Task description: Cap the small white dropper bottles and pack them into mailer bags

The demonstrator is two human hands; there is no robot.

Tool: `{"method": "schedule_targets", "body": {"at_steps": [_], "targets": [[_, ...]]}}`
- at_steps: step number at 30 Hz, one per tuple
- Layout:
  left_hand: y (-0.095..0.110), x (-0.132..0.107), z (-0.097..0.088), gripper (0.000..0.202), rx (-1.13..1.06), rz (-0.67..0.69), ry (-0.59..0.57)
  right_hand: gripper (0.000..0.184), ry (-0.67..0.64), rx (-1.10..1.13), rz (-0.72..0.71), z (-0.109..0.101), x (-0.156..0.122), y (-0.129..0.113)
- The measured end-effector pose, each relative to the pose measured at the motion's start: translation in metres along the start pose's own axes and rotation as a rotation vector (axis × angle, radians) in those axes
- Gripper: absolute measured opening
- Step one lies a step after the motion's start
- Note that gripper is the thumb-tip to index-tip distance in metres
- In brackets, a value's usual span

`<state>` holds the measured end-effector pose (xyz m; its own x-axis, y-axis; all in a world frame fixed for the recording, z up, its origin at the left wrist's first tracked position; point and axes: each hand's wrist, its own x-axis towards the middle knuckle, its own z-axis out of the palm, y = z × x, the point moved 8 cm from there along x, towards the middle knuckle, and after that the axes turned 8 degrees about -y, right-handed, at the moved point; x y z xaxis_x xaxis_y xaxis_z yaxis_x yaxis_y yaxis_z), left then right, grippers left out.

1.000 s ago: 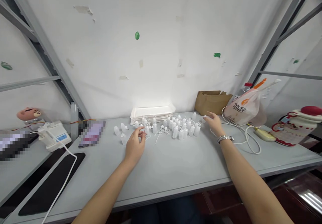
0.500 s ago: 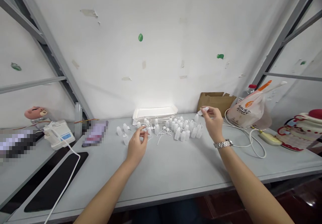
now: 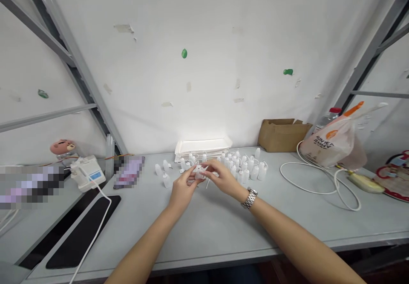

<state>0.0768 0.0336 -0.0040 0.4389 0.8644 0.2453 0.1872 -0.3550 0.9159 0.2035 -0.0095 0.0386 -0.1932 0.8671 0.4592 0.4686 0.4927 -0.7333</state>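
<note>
My left hand and my right hand meet over the middle of the table, with fingertips pinched round a small translucent plastic bottle. Fingers hide most of this bottle, and whether a cap is on it cannot be made out. Just beyond and to the right of my hands stands a cluster of similar small bottles, several with thin looped caps. Left of my left hand are a few more bottles. A watch with a metal band is on my right wrist.
Stacked white trays rest against the wall behind the bottles. A cardboard box, a plastic bag and a looped white cable lie to the right. On the left are a phone, a white device and a black mat.
My right hand has come left from beside the cardboard box with a bottle, and now meets my left hand. The camera view has shifted slightly left.
</note>
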Motion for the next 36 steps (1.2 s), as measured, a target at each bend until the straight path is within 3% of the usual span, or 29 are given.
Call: {"method": "schedule_targets", "body": {"at_steps": [5, 8, 12, 19, 28, 33, 36], "targets": [[0.003, 0.000, -0.009, 0.030, 0.019, 0.001, 0.108, 0.024, 0.238, -0.142, 0.225, -0.032, -0.010, 0.027], [-0.002, 0.001, -0.012, 0.031, -0.060, -0.055, 0.125, 0.016, 0.139, -0.384, 0.273, -0.024, -0.010, 0.038], [-0.010, 0.004, -0.013, 0.034, -0.133, -0.104, 0.121, 0.018, -0.033, -0.659, 0.281, 0.000, -0.013, 0.048], [-0.002, 0.003, -0.008, 0.050, -0.242, -0.067, 0.073, 0.014, -0.137, -0.804, 0.332, 0.013, -0.015, 0.054], [-0.006, 0.004, 0.006, 0.047, -0.315, -0.103, -0.030, 0.011, -0.144, -0.617, 0.279, 0.023, -0.016, 0.056], [-0.003, 0.003, -0.001, 0.050, -0.314, -0.084, 0.026, 0.011, -0.063, -0.369, 0.236, 0.011, -0.011, 0.050], [0.000, 0.000, -0.016, 0.049, -0.279, -0.050, 0.167, 0.009, 0.026, -0.192, 0.285, -0.003, -0.008, 0.049]]}}
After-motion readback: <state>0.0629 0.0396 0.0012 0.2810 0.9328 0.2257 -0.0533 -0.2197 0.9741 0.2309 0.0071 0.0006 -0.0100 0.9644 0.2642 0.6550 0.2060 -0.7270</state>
